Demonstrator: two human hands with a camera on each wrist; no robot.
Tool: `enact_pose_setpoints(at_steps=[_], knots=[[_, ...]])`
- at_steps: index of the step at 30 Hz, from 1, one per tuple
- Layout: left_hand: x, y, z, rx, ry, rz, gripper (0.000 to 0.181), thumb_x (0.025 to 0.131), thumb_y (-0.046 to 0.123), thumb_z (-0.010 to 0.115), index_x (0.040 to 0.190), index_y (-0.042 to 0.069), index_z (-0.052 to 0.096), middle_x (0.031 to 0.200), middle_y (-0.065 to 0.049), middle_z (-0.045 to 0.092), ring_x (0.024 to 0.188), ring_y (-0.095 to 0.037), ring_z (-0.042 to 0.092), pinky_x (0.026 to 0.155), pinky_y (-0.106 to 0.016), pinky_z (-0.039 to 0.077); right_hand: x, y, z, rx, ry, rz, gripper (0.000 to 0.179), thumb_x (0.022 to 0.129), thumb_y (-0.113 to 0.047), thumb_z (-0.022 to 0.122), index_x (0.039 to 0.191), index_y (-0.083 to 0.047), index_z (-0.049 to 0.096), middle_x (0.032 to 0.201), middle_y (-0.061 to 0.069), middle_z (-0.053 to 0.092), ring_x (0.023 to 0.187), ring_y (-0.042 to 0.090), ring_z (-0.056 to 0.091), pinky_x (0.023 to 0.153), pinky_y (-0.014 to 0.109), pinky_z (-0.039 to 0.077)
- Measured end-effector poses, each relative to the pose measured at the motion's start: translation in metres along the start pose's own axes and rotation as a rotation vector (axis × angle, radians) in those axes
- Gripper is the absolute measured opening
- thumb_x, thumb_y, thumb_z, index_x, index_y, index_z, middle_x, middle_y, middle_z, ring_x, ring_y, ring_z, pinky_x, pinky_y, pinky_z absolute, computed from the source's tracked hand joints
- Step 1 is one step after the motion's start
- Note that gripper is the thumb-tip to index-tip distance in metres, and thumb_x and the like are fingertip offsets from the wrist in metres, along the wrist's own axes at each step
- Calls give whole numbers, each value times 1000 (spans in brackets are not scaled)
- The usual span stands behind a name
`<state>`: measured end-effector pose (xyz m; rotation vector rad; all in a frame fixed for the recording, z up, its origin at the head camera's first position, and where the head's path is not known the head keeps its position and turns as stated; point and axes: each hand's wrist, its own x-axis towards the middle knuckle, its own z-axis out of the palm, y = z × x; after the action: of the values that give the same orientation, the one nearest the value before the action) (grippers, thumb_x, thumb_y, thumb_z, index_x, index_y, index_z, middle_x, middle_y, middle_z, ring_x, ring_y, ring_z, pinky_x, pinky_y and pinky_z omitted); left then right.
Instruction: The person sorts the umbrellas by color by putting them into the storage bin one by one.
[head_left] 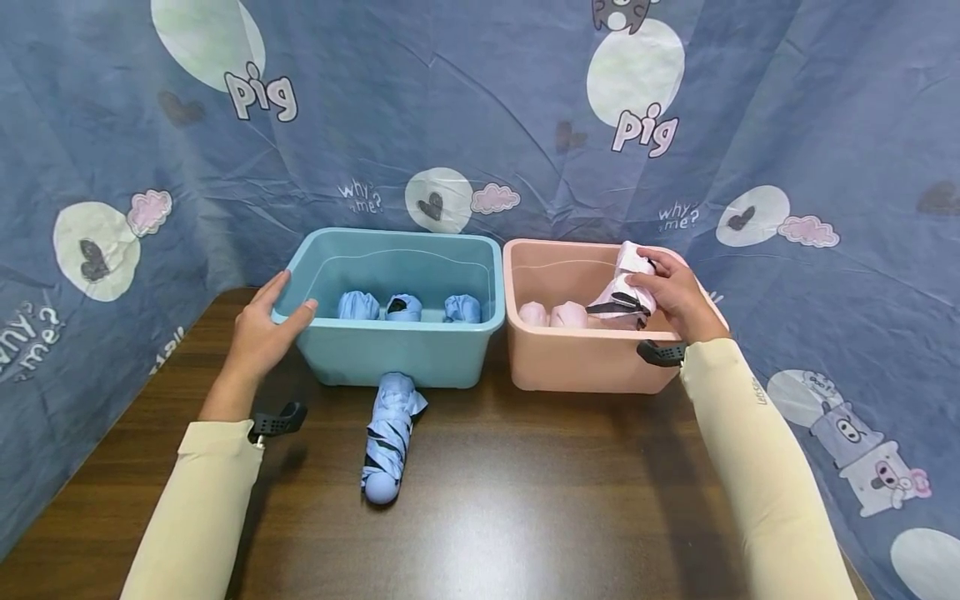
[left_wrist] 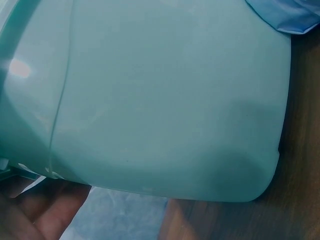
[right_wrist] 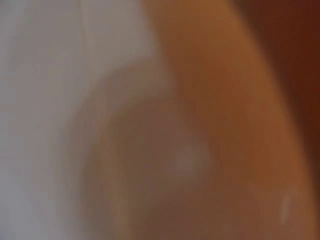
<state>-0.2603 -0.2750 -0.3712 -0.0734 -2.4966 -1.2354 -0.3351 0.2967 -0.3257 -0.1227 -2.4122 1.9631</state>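
Note:
My right hand (head_left: 677, 293) grips a pale pink folded umbrella (head_left: 628, 279) with a black strap, tilted inside the right part of the pink bin (head_left: 592, 360). Two more pink folded umbrellas (head_left: 568, 316) sit in that bin, to the left of it. My left hand (head_left: 262, 329) rests at the left end of the blue bin (head_left: 397, 354), thumb by the front corner and fingers along the side. In the left wrist view its fingers (left_wrist: 55, 212) touch the bin's outside below the rim. The right wrist view is blurred, and the right hand cannot be made out there.
Three blue folded umbrellas (head_left: 405, 308) sit inside the blue bin. Another blue folded umbrella (head_left: 387, 442) lies on the brown wooden table (head_left: 525, 475) in front of it. A blue printed cloth (head_left: 480, 108) hangs close behind both bins.

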Motion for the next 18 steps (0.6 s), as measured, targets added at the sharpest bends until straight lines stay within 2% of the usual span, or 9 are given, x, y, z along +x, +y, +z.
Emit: enact_pose_setpoints(at_steps=[12, 18], knots=[[2, -3, 2, -9, 10, 1, 76, 91, 44, 59, 153, 14, 28, 158, -11, 24, 142, -37, 22, 108, -61, 23, 2, 6, 1, -138, -52, 25, 67, 92, -9, 64, 151, -13, 33, 139, 17, 39, 98, 20, 53, 69, 21, 54], [1, -3, 2, -3, 11, 2, 76, 91, 45, 59, 153, 14, 28, 158, -11, 24, 142, -37, 22, 108, -61, 23, -1, 6, 2, -168, -64, 62, 68, 92, -9, 64, 152, -12, 31, 138, 18, 39, 89, 16, 58, 69, 24, 55]])
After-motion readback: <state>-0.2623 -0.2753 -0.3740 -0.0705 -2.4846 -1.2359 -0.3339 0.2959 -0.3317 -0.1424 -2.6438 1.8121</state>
